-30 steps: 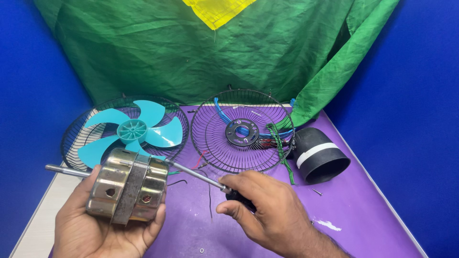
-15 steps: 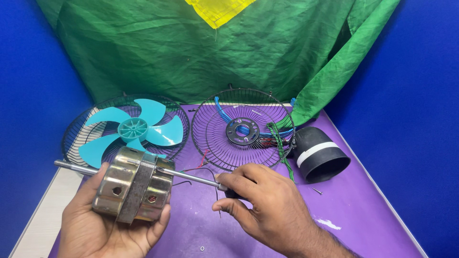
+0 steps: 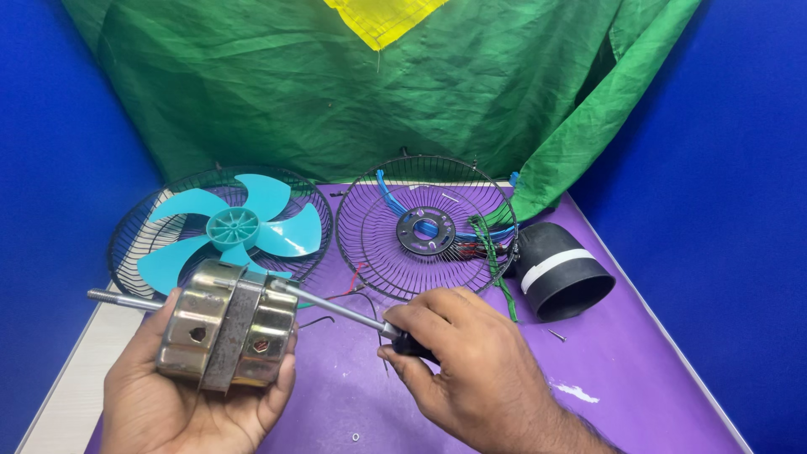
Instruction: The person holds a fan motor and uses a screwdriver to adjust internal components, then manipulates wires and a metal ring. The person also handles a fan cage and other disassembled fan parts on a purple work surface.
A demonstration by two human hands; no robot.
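The brass-coloured cylindrical metal fan motor (image 3: 225, 332) lies cradled in my left hand (image 3: 189, 395) above the purple table (image 3: 656, 387), fingers curled under it, screw side up so the tool can reach. My right hand (image 3: 475, 366) is closed around the black-handled steel screwdriver (image 3: 353, 315), tip at the casing's top edge. Behind lie the turquoise plastic fan blade (image 3: 235, 231) in one black wire guard (image 3: 134, 231), and a second wire guard (image 3: 424, 231) beside a black plastic cup-shaped cover (image 3: 559, 273).

left hand (image 3: 181, 403) lies palm up, fingers cupped; right hand (image 3: 471, 361) is curled in a closed grip.
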